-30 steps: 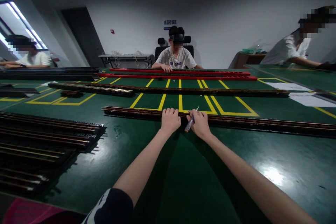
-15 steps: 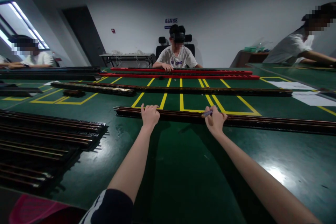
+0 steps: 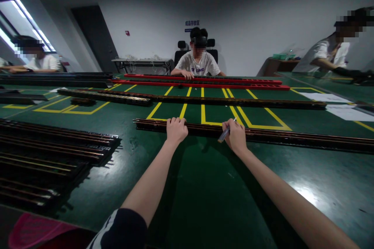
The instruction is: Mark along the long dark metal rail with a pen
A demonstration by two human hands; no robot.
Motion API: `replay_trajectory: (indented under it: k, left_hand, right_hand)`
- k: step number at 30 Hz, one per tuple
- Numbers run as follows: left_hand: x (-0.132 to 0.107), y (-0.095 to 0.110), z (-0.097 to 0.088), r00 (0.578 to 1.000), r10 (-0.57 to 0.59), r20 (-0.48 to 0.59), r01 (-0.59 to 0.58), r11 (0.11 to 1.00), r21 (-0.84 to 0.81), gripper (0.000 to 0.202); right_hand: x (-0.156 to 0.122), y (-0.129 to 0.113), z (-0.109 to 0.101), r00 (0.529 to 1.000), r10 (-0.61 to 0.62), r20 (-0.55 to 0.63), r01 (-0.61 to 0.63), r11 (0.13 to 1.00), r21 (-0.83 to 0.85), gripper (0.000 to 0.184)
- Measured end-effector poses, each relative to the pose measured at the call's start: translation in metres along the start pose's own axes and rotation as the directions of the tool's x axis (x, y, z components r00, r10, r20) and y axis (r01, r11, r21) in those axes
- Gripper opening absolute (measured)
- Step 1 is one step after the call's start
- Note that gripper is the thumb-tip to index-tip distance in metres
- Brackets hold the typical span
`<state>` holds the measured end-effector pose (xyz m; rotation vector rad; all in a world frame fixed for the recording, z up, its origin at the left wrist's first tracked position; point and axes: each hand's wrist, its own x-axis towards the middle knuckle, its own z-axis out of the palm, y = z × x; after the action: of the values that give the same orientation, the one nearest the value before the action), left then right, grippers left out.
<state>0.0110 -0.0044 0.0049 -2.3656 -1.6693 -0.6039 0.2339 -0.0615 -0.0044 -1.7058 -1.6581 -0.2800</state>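
A long dark rail with copper-coloured strips (image 3: 277, 135) lies across the green table (image 3: 204, 186) in front of me. My left hand (image 3: 176, 129) curls its fingers over the rail's near edge, close to its left end. My right hand (image 3: 235, 135) rests on the same rail a little to the right, closed on a slim pen-like tool (image 3: 224, 135) that points up and right.
A stack of similar rails (image 3: 55, 151) lies at the near left. More dark rails (image 3: 204, 100) and two red ones (image 3: 201, 82) cross the table farther back, over yellow floor-style markings. One person sits opposite, others at the far left and right. White papers (image 3: 347, 112) lie at the right.
My hands were close together, spread apart along the rail, and have now come partly back together. The rail's left end sits farther right in view. The pen now angles downward.
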Motion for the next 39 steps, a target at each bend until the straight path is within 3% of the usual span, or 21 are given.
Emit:
replay_trajectory:
  k: [3, 5, 14, 23, 30, 35, 39]
  left_hand:
    - [-0.002, 0.012, 0.002, 0.998, 0.055, 0.017, -0.055, 0.998, 0.0, 0.037]
    - [-0.002, 0.018, 0.003, 0.997, 0.079, 0.005, -0.079, 0.997, -0.017, 0.037]
    - [-0.002, 0.021, 0.0, 0.996, 0.084, 0.03, -0.079, 0.988, -0.131, 0.039]
    - [-0.005, 0.021, 0.004, 0.993, 0.119, -0.019, -0.121, 0.986, -0.112, 0.039]
    - [-0.007, 0.019, 0.006, 0.99, 0.14, -0.027, -0.143, 0.974, -0.176, 0.038]
    - [-0.003, 0.018, -0.002, 0.995, 0.1, -0.014, -0.099, 0.948, -0.302, 0.034]
    - [0.007, 0.0, -0.017, 0.991, -0.101, -0.093, 0.05, 0.899, -0.435, 0.03]
  right_hand:
    - [-0.002, -0.004, 0.001, 0.979, -0.174, 0.109, 0.176, 0.984, -0.007, 0.019]
    - [-0.003, -0.005, 0.001, 0.968, -0.212, 0.137, 0.217, 0.976, -0.025, 0.02]
    - [-0.002, -0.003, 0.0, 0.967, -0.212, 0.144, 0.224, 0.972, -0.076, 0.022]
    - [-0.002, 0.0, -0.001, 0.952, -0.296, 0.078, 0.304, 0.945, -0.121, 0.027]
    - [-0.003, 0.001, -0.003, 0.963, -0.265, 0.047, 0.268, 0.959, -0.088, 0.029]
    - [-0.002, 0.001, -0.003, 0.956, -0.285, 0.069, 0.29, 0.953, -0.091, 0.03]
    - [-0.003, 0.002, -0.003, 0.958, -0.272, 0.092, 0.278, 0.959, -0.052, 0.026]
